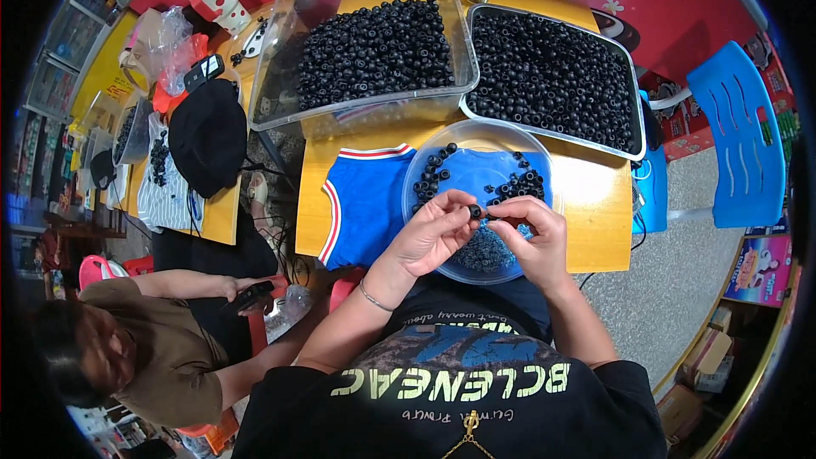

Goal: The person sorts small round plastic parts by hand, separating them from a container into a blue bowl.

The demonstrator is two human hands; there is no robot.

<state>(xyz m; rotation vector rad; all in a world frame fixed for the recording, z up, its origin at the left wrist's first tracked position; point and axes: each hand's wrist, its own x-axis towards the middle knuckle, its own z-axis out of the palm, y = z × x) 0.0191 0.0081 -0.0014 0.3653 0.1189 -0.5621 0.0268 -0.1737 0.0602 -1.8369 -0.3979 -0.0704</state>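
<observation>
My left hand (436, 232) pinches a small black round part with a hole (475, 212) between thumb and fingers. Close beside it, my right hand (535, 229) has thumb and fingertips pressed together at a tiny dark piece too small to name. Both hands are over a clear round plastic basin (557, 172). Inside the basin, loose black round parts (524, 182) lie at the far left and far right. A heap of small translucent bluish pieces (484, 252) sits at the near side, partly hidden by my hands.
A deep clear bin (374, 109) and a shallower tray (552, 129), both full of black parts, stand at the back of the wooden table (595, 229). A blue jersey (361, 204) lies left of the basin. Another person (161, 348) sits at left, holding a phone. A blue chair (739, 136) stands right.
</observation>
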